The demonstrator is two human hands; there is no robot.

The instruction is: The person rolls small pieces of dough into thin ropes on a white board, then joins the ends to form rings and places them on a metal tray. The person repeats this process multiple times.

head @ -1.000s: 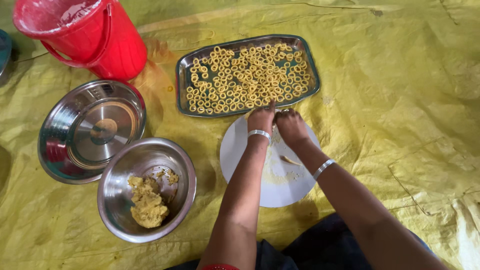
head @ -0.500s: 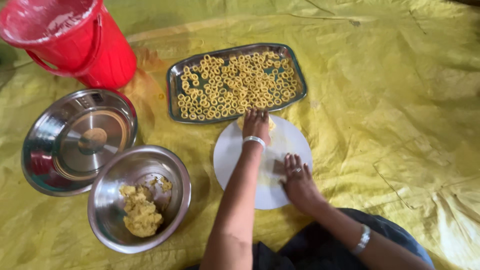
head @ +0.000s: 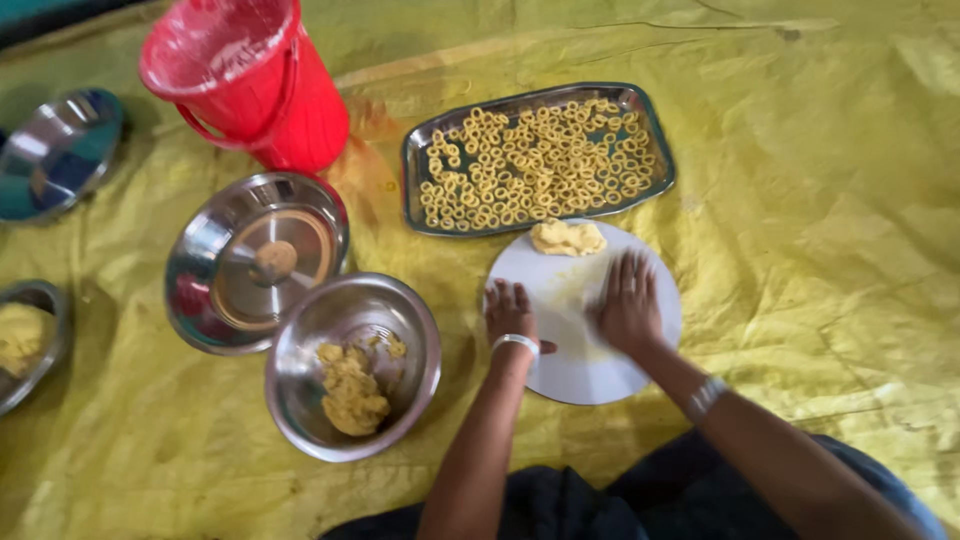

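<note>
My left hand [head: 510, 312] rests flat on the left edge of a round white board [head: 585, 375], fingers spread. On the middle of the same board my right hand [head: 628, 303] lies palm down, fingers apart, pressing over a smear of yellow dough. A small lump of yellow dough [head: 567, 237] sits at the board's far edge, apart from both hands. Beyond it, a steel tray [head: 416, 150] holds several small dough rings. A steel bowl [head: 300, 330] with a yellow dough mass stands left of my left hand.
An upturned steel lid [head: 255, 262] lies left of the bowl. A red bucket [head: 250, 85] stands at the back left. Another steel plate [head: 55, 150] and a bowl with dough [head: 25, 340] are at the far left. A yellow sheet [head: 820, 200] covers the ground.
My left hand drew back from the far edge of the board to its left side. My right hand moved forward onto the board's middle. The dough lump now lies uncovered.
</note>
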